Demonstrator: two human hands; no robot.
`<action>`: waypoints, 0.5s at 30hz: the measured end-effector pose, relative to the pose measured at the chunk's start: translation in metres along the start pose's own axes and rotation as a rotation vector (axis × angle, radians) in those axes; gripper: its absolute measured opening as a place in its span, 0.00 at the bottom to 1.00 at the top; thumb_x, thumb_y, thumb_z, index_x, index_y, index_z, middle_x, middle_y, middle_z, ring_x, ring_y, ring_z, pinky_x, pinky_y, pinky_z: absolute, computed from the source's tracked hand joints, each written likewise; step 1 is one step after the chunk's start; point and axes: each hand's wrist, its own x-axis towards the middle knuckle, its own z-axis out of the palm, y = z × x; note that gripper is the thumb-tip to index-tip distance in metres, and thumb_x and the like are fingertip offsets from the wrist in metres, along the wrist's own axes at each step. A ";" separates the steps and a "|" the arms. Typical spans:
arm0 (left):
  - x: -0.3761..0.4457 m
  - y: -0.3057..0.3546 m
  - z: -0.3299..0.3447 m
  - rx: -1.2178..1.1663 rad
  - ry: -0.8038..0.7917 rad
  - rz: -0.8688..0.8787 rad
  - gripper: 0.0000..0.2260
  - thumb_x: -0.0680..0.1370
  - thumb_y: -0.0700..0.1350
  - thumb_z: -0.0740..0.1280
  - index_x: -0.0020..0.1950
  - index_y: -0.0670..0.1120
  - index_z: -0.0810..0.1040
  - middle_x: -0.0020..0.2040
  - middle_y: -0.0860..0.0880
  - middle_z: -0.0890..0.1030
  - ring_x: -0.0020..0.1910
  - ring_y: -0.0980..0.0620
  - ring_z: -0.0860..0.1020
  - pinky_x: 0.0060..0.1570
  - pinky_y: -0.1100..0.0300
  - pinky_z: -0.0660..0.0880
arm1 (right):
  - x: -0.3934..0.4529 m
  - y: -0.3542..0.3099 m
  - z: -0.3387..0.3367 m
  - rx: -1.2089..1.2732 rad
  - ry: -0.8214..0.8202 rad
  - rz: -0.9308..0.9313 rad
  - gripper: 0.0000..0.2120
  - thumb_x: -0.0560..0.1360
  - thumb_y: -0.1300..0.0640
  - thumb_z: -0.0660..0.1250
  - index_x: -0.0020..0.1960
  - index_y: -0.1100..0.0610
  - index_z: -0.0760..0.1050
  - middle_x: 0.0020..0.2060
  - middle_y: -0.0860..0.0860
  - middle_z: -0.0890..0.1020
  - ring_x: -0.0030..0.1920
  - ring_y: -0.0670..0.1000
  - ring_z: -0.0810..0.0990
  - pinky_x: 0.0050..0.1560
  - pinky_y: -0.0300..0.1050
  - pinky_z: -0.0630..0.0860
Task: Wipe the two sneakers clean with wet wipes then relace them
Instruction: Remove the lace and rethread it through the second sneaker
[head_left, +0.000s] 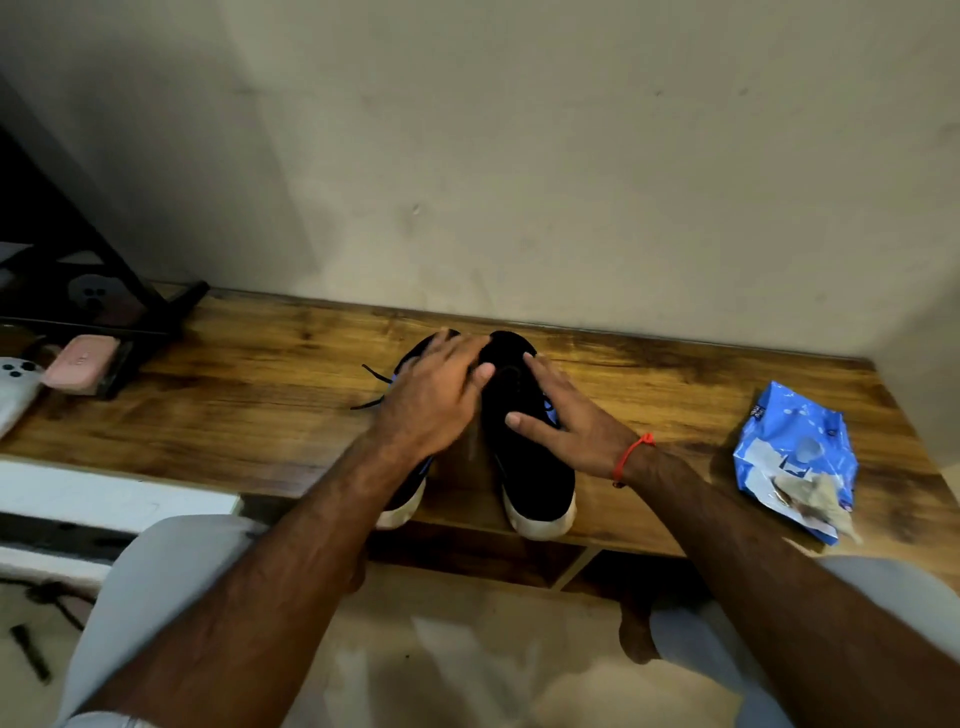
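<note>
Both my hands rest flat on the sneakers on the bench (649, 374).

Right sneaker (535, 467) and left sneaker (408, 499) stand side by side, heels toward me; wipes pack (795, 457) lies well right. Left grip (434, 395) and right grip (563, 415) are spread, clasping nothing.

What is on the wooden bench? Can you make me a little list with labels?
surface: wooden bench against a wall
shoes: two black sneakers, left sneaker and right sneaker, side by side, white soles toward the person
left hand: fingers straight, resting on the left sneaker
right hand: fingers spread, resting on the right sneaker
laces: loose black lace beside the left sneaker
wipes: blue wet wipes pack at the right, a used wipe on it
</note>
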 end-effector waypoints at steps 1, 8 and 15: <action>-0.002 -0.013 -0.003 0.067 -0.049 -0.069 0.29 0.84 0.62 0.52 0.83 0.52 0.55 0.83 0.48 0.58 0.82 0.46 0.51 0.78 0.39 0.56 | -0.005 -0.001 0.003 -0.030 -0.042 0.019 0.47 0.70 0.24 0.57 0.80 0.41 0.40 0.80 0.44 0.41 0.80 0.51 0.39 0.78 0.63 0.49; -0.042 -0.063 0.008 -0.115 -0.350 -0.411 0.52 0.76 0.65 0.69 0.82 0.49 0.33 0.84 0.44 0.44 0.81 0.39 0.53 0.77 0.40 0.60 | -0.030 -0.010 0.033 -0.106 -0.023 0.075 0.45 0.77 0.41 0.65 0.80 0.45 0.37 0.79 0.46 0.37 0.80 0.54 0.44 0.76 0.58 0.58; -0.087 -0.045 0.008 -0.168 -0.286 -0.465 0.54 0.74 0.53 0.76 0.83 0.52 0.37 0.81 0.41 0.57 0.74 0.40 0.69 0.68 0.46 0.73 | -0.045 -0.021 0.050 -0.072 0.087 0.194 0.42 0.78 0.47 0.65 0.81 0.47 0.39 0.80 0.52 0.47 0.79 0.56 0.49 0.76 0.55 0.58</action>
